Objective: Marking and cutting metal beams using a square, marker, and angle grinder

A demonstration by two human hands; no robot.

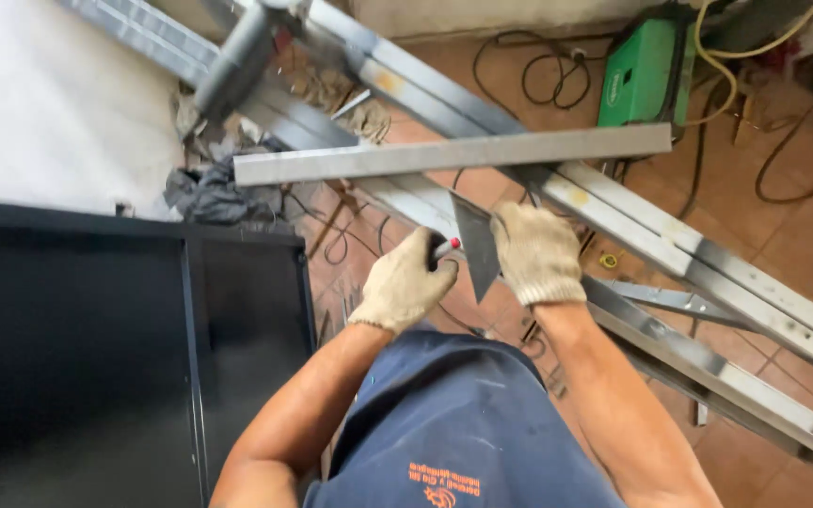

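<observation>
Cotton gloves cover both of your hands. Your left hand (pixel 405 284) has its fingers curled tightly around a slim red-tipped marker (pixel 446 246), whose tip sits at the left edge of a dark steel plate (pixel 478 246). Your right hand (pixel 536 252) is closed over the right side of that same plate, thumb and fingers pinching it so it stands on edge, its pointed corner hanging downward between your 2 hands. The plate's top edge lies just under a long grey steel bar (pixel 454 153) that runs nearly level across the view; whether plate and bar touch, you cannot tell from here. Under the bar, several silvery steel beams (pixel 708 259) slant from the upper left down to the lower right over a reddish tiled floor (pixel 792 240). A green welding machine (pixel 646 73) stands at the top right, with black and yellow cables (pixel 806 141) looping beside it. Left of your forearm sits a black metal frame (pixel 190 329), and a crumpled dark rag (pixel 211 196) lies just beyond its far corner.
</observation>
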